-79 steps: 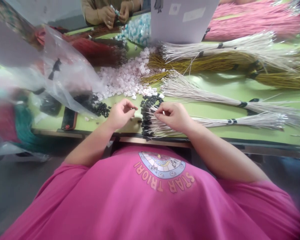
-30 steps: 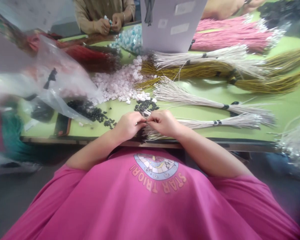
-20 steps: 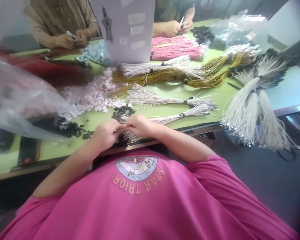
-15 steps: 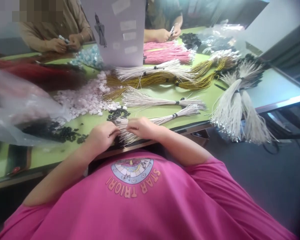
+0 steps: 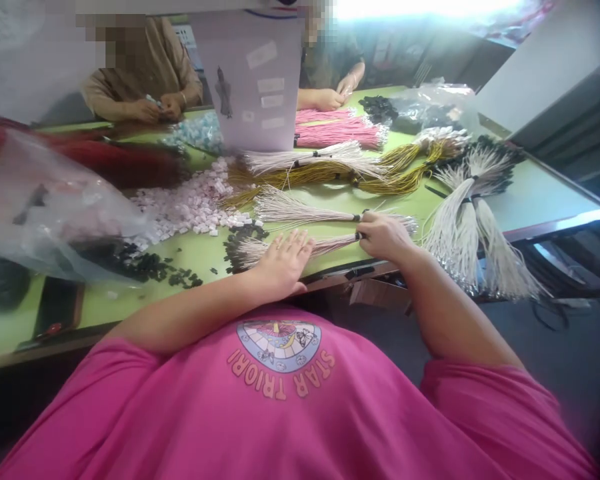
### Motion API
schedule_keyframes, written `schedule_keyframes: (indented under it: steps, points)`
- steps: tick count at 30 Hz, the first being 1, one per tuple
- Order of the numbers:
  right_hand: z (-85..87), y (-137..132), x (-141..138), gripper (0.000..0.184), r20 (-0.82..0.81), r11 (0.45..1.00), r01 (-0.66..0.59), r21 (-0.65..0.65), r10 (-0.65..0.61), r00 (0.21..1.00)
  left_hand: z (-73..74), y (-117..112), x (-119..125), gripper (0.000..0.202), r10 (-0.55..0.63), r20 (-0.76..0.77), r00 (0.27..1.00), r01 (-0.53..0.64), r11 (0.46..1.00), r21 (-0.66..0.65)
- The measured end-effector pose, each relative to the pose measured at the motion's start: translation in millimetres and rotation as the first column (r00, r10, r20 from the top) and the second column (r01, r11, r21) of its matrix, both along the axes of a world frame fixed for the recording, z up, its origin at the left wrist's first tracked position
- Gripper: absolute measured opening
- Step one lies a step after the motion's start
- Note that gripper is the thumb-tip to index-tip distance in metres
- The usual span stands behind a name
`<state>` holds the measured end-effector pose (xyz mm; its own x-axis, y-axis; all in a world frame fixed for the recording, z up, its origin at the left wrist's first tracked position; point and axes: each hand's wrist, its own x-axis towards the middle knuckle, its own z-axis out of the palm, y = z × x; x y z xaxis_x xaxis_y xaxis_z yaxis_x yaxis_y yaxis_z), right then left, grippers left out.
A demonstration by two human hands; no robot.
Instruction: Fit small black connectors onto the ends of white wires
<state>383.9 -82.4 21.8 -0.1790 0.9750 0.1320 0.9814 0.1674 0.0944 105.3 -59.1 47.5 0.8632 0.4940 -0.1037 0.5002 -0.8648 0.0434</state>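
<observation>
"The right hand is closed, its fingertips clamped on the near bundle of thin white wires at its black tie."

"And the left hand?"

"Not clamped: it lies palm down with fingers extended, across the same bundle nearer its fanned end."

"Where is that bundle?"

"On the light green tabletop, near its front edge, with the fanned end beside a patch of small black plastic pieces. A second bundle of white wires lies just beyond it."

"What differs from half a second ago?"

"Then both hands were curled at the fanned end, with a gap between them. Since then the right has moved along to the tie, and the left has flattened out over the wires."

"And the heap of pale pink plastic connectors?"

"It still lies beyond the black pieces, beside the clear plastic bag. The white wire bunches still hang over the table edge at the right."
</observation>
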Motion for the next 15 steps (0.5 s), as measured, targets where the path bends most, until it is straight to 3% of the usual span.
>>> schedule_keyframes:
  steps: [2, 4, 8, 11, 15]
  points:
    - [14.9, -9, -3, 0.023, -0.106, 0.992, 0.062, 0.113, -0.05, 0.993, -4.9, 5, 19, 0.089, 0.041, 0.02, 0.999, -0.042, 0.998, 0.038]
    - [27.7, -19, -2, 0.022, -0.189, 0.984, 0.046, 0.173, -0.012, 0.982, -6.1, 16, 23, 0.071, 0.095, 0.062, 0.994, -0.098, 0.994, 0.055]
    - [33.2, -27, 10, 0.019, -0.278, 0.981, 0.02, 0.194, 0.035, 0.96, -0.7, 38, 1, 0.029, 0.171, 0.037, 0.985, -0.173, 0.984, 0.049]
    - [22.9, -19, 17, 0.018, -0.324, 0.992, -0.009, 0.128, 0.051, 0.945, 2.4, 46, -16, 0.021, 0.132, 0.019, 0.991, -0.134, 0.983, 0.128]
    - [18.0, 5, 25, 0.021, -0.333, 0.991, -0.108, -0.073, 0.078, 0.94, -0.5, 47, -21, 0.025, 0.214, -0.123, 0.969, -0.202, 0.974, 0.105]
